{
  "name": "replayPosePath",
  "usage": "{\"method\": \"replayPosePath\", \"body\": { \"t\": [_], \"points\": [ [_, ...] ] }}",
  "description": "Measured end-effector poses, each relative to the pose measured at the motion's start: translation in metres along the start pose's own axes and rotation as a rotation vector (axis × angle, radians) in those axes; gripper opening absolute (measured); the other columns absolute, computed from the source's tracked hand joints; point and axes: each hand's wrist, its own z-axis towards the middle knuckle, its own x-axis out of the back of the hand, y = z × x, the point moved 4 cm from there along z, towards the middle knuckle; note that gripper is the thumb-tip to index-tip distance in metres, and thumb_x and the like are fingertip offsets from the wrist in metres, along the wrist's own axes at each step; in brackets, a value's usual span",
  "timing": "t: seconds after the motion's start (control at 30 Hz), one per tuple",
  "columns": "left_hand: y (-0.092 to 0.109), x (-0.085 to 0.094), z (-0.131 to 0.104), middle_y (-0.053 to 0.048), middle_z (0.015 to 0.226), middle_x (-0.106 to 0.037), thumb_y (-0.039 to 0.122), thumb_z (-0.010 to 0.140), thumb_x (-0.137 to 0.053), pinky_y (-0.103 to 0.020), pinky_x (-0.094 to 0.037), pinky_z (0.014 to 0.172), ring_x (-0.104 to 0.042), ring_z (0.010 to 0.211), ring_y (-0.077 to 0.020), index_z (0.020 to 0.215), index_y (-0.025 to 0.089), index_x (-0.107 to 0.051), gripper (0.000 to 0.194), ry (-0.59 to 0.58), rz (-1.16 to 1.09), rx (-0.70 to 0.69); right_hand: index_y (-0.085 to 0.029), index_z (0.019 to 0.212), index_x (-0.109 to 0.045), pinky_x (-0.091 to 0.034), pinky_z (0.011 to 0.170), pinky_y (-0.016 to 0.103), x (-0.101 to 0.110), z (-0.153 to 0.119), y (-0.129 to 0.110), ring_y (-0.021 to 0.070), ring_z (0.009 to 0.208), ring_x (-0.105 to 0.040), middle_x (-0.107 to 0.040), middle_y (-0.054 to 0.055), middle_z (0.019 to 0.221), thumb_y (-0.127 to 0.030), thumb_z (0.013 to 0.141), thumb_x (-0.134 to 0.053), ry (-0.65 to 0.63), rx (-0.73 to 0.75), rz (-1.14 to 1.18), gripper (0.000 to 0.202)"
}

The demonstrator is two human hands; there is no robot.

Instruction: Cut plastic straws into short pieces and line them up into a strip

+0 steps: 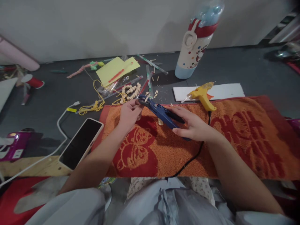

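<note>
One right hand (pixel 193 125) grips blue shears (pixel 161 113); squeezing could nip the left hand (pixel 130 114), curled at their tip, hold unclear.

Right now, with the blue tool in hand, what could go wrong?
The left hand is right by the head of the blue tool, so a squeeze might pinch a finger. The black cord of the yellow glue gun passes below the right hand; an arm catching it could drag the gun.
</note>
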Motion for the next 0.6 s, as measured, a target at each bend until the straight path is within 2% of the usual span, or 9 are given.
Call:
{"method": "replayPosePath", "body": {
  "t": [0.13,0.3,0.6],
  "points": [
    [-0.0024,0.0035,0.0028,0.011,0.04,-0.03,0.038,0.063,-0.074,-0.017,-0.015,0.035,-0.021,0.033,-0.0009,0.064,0.017,-0.049,0.033,0.015,0.088,-0.056,-0.021,0.138,-0.041,-0.029,0.11,0.051,-0.0001,-0.0011,0.0015,0.0309,0.132,-0.039,-0.046,0.013,0.14,-0.035,0.077,-0.061,0.007,-0.002,-0.027,0.066],
    [-0.0012,0.0042,0.003,0.011,0.039,-0.034,0.03,0.064,-0.071,-0.018,-0.017,0.036,-0.024,0.033,-0.0021,0.069,0.016,-0.053,0.023,0.015,0.137,-0.071,-0.025,0.14,-0.038,-0.031,0.11,0.052,0.0008,-0.0001,-0.0006,0.0315,0.133,-0.037,-0.044,0.01,0.143,-0.032,0.076,-0.063,-0.01,-0.009,-0.059,0.07],
    [-0.0007,0.0034,0.0019,0.011,0.043,-0.031,0.032,0.063,-0.071,-0.018,-0.014,0.036,-0.021,0.033,-0.0009,0.069,0.016,-0.052,0.025,0.058,0.098,-0.028,-0.029,0.143,-0.033,-0.033,0.11,0.05,0.0014,0.0012,-0.0034,0.03,0.133,-0.039,-0.043,0.007,0.144,-0.027,0.078,-0.059,-0.014,0.002,-0.086,0.07]
  ]
}}
